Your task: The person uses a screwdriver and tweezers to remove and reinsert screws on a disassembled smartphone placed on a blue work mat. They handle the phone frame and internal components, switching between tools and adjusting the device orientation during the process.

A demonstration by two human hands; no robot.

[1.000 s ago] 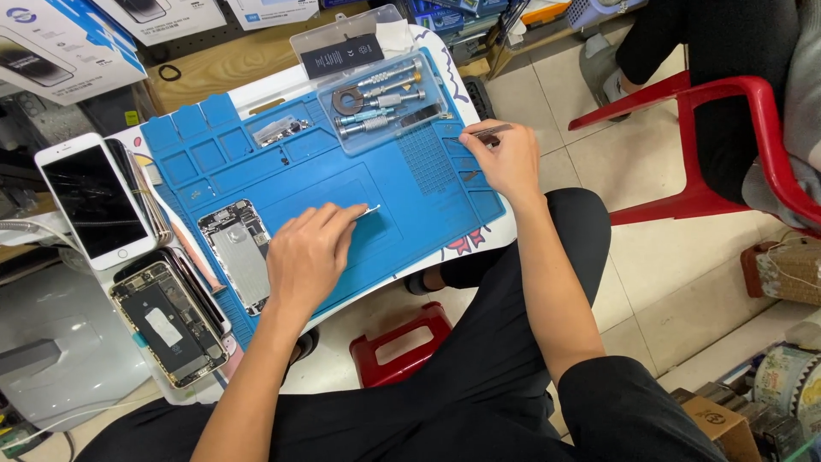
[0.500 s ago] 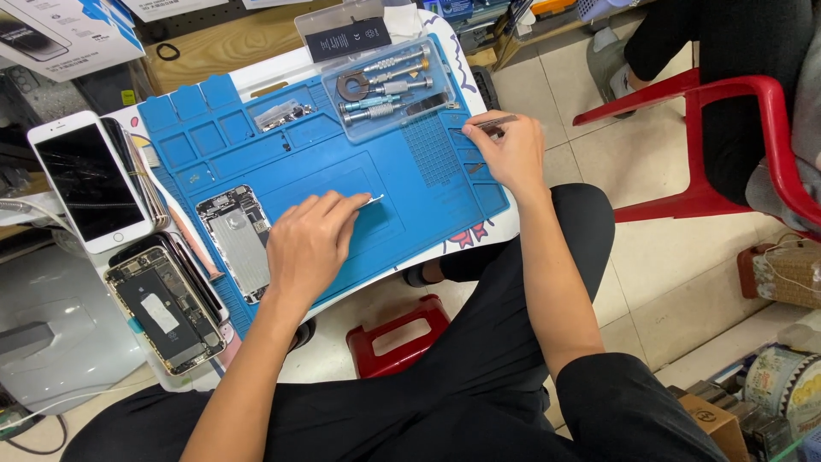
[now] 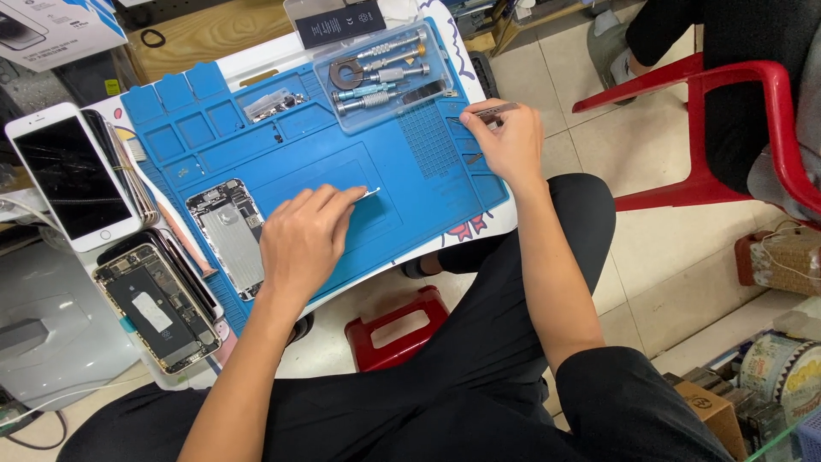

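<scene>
The left hand [image 3: 304, 244] lies palm down on the blue mat [image 3: 402, 184] at centre frame, its fingertips pinning a small pale strip [image 3: 369, 193] flat; whether the fingers actually pinch it cannot be told. The right hand [image 3: 506, 141], at the mat's right edge, pinches metal tweezers [image 3: 487, 111] whose tips point left toward the mat's ridged patch.

Judging from this, the work is fine parts handling, and it would go best with the strip kept flat under light pressure while the tweezers come in low and slow, wrist braced on the mat's edge, so nothing springs off toward the floor.

Counted: one mat, one strip, one pair of tweezers. One clear tool tray [image 3: 385, 73] sits at upper centre, holding about four screwdrivers. Three phones show on the left of the frame: one white phone [image 3: 73, 175] face up, one opened phone shell [image 3: 229, 235] on the mat, and one opened phone [image 3: 158, 308] at lower left. One red stool [image 3: 398, 325] stands below, one red chair [image 3: 735, 111] at upper right.
</scene>
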